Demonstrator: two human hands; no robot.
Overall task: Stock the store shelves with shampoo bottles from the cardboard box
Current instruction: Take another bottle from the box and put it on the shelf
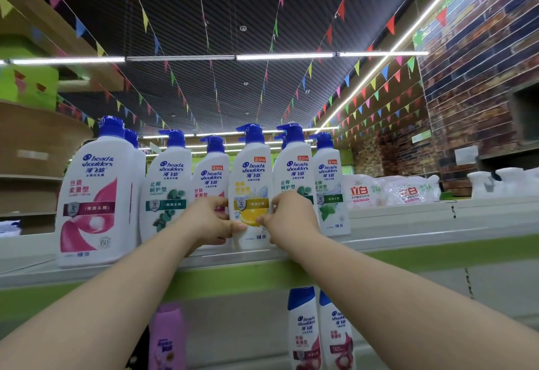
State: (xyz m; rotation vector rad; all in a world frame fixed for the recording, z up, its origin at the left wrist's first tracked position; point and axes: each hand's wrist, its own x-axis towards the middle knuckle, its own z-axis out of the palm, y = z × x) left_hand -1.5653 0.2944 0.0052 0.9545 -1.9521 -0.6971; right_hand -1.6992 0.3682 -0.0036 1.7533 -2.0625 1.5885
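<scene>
Seating lemon Head & Shoulders pump bottle (252, 177) on top shelf (423, 225); left hand (208, 221), right hand (291, 218) grip its sides. Next, likely: square up, release.

Mostly slick surfaces, one rough one
The lemon-label bottle (251, 183) I hold is smooth, glossy white plastic with a shiny blue pump (253, 134); the shelf (408, 223) edge looks pale and satiny; the brick wall (481, 78) at right is rough, matt.

Both bare arms reach up and forward; the left hand (208, 221) pinches the yellow-label bottle (251, 177) at its left edge, thumb under the fingers; the right hand (291, 218) grips opposite, fingers curled.
</scene>
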